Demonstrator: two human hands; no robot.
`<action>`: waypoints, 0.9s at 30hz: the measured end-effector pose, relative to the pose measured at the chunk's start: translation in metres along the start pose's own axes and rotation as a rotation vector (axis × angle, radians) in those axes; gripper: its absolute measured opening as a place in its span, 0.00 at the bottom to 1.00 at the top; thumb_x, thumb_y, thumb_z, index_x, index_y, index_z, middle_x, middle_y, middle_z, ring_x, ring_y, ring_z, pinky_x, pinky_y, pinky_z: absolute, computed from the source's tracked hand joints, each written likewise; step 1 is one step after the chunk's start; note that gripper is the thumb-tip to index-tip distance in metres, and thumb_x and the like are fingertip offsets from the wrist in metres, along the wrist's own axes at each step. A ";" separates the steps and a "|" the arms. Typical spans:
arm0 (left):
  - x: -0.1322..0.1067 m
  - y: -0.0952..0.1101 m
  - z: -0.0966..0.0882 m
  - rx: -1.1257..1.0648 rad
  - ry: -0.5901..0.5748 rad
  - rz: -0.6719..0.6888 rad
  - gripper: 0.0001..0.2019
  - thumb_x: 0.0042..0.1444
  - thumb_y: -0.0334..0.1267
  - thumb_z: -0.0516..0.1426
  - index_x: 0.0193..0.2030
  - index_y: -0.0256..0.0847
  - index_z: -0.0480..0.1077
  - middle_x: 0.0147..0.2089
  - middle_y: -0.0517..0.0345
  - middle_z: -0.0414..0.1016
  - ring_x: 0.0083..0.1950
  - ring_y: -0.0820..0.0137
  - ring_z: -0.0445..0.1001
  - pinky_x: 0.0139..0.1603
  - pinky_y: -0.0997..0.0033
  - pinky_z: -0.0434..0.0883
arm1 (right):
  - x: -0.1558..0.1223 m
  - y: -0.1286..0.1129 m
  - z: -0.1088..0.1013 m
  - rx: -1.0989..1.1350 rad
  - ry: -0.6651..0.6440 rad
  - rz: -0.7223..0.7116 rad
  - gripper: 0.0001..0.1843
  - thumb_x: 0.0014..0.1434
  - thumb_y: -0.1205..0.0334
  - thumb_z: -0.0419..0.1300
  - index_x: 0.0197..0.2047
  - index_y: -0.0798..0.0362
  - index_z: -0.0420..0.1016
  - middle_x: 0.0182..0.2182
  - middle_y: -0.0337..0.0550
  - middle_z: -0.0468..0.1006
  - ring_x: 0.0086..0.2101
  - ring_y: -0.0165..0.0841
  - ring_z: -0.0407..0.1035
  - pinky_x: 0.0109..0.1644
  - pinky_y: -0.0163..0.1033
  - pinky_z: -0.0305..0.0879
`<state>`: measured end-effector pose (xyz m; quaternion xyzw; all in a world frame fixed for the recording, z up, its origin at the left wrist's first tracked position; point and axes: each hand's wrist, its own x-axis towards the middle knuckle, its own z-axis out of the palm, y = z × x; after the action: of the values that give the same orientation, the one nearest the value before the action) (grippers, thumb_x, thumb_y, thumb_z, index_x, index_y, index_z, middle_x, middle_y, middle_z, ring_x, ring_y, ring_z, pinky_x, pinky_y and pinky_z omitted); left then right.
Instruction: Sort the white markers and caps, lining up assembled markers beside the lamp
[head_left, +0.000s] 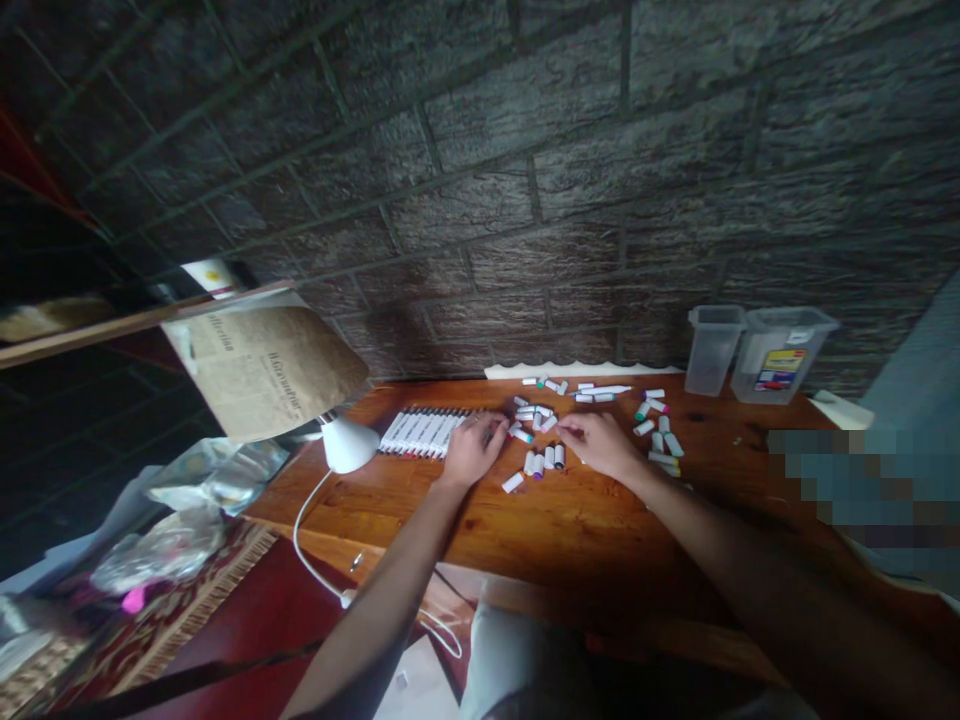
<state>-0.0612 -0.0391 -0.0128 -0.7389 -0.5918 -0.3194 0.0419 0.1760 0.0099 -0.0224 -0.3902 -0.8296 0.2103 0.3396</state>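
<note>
My left hand (476, 447) rests over the right end of a row of white markers (420, 432) with dark ends. Its fingers are curled toward the loose caps, and anything between them is too small to make out. Across a small gap, my right hand (600, 443) has thumb and fingertips drawn together near a white cap (550, 424) with a pink end. Whether it pinches something is unclear. Short white caps with coloured ends lie scattered between and around both hands. Closest to me are a group of standing caps (538, 464) and an orange-ended cap (513, 483).
A white lamp (350, 446) with a paper-covered shade (274, 370) stands left, its cord (300, 540) hanging down. Two clear plastic containers (715, 355) (780, 360) stand at the back right of the wooden desk (570, 530). A brick wall (480, 200) rises behind.
</note>
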 end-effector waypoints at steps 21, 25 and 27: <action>-0.008 0.029 0.016 0.002 -0.349 0.434 0.44 0.57 0.61 0.52 0.73 0.43 0.38 0.75 0.43 0.27 0.74 0.51 0.34 0.71 0.47 0.47 | -0.022 -0.008 -0.046 -0.039 0.126 0.032 0.22 0.59 0.50 0.57 0.55 0.49 0.71 0.50 0.48 0.76 0.51 0.40 0.71 0.56 0.47 0.65; 0.001 0.021 0.028 0.001 -0.403 0.378 0.42 0.59 0.62 0.49 0.72 0.42 0.41 0.75 0.44 0.26 0.74 0.53 0.31 0.71 0.49 0.47 | -0.089 0.003 -0.066 -0.287 0.028 0.027 0.42 0.52 0.37 0.60 0.65 0.48 0.60 0.67 0.52 0.54 0.66 0.49 0.47 0.65 0.56 0.52; 0.009 0.020 0.035 0.022 -0.414 0.349 0.41 0.59 0.63 0.47 0.72 0.41 0.43 0.75 0.44 0.28 0.74 0.54 0.31 0.71 0.50 0.46 | -0.115 0.013 -0.068 -0.401 0.024 0.061 0.50 0.49 0.35 0.61 0.69 0.48 0.52 0.70 0.52 0.43 0.68 0.53 0.36 0.66 0.61 0.46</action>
<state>-0.0277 -0.0215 -0.0297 -0.8789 -0.4547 -0.1432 -0.0177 0.2857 -0.0669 -0.0299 -0.4776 -0.8384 0.0465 0.2585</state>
